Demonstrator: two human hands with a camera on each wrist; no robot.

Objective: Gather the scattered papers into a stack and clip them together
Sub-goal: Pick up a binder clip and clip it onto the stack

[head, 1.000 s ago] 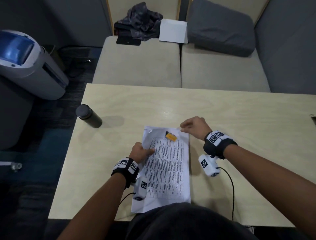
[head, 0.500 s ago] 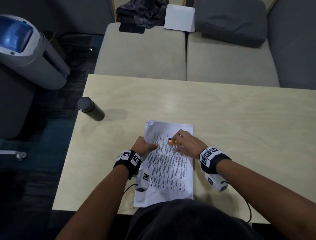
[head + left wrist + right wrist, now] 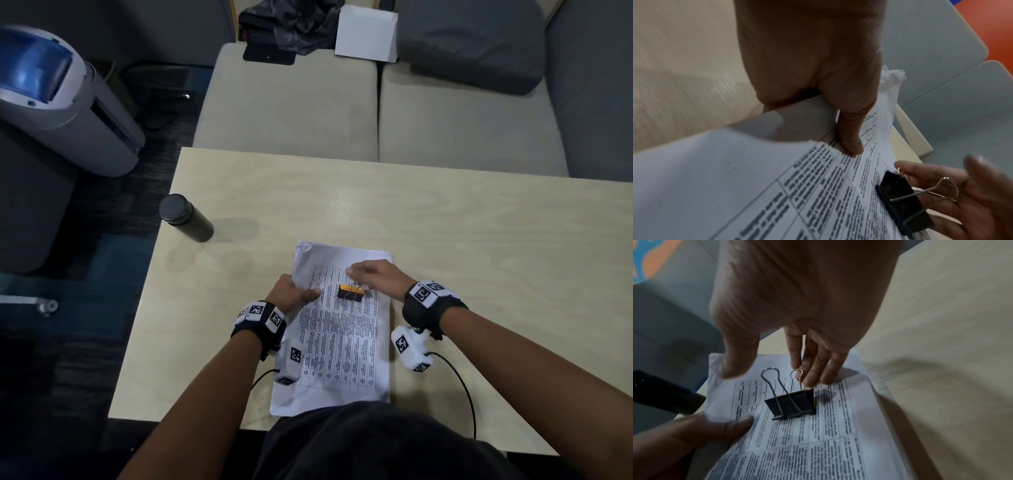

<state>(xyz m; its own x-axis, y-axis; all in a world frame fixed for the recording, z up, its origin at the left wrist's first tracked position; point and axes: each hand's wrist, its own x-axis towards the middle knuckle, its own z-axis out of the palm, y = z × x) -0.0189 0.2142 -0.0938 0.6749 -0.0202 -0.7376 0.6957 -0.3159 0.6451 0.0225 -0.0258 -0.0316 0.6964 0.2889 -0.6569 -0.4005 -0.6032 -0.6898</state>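
A stack of printed papers (image 3: pixel 342 342) lies at the near edge of the pale wooden table (image 3: pixel 479 274). My left hand (image 3: pixel 301 293) grips the stack's left edge, thumb (image 3: pixel 849 129) pressed on top of the sheet (image 3: pixel 715 178). A black binder clip (image 3: pixel 350 293) with silver wire handles rests on the upper part of the top page. My right hand (image 3: pixel 370 277) hovers over it. In the right wrist view its fingertips (image 3: pixel 812 381) touch one handle of the clip (image 3: pixel 793 402) while the thumb stays apart. The clip is not on the paper's edge.
A dark cylindrical bottle (image 3: pixel 186 219) stands at the table's left edge, behind the papers. Beige sofa cushions (image 3: pixel 291 109) lie beyond the table, with a white box (image 3: pixel 366 34) and dark clothes on them. A grey and blue appliance (image 3: pixel 61 99) stands on the floor at left.
My right hand came from the stack's far right corner onto the clip on the page. The left hand let the lifted corner down and stays on the left edge.
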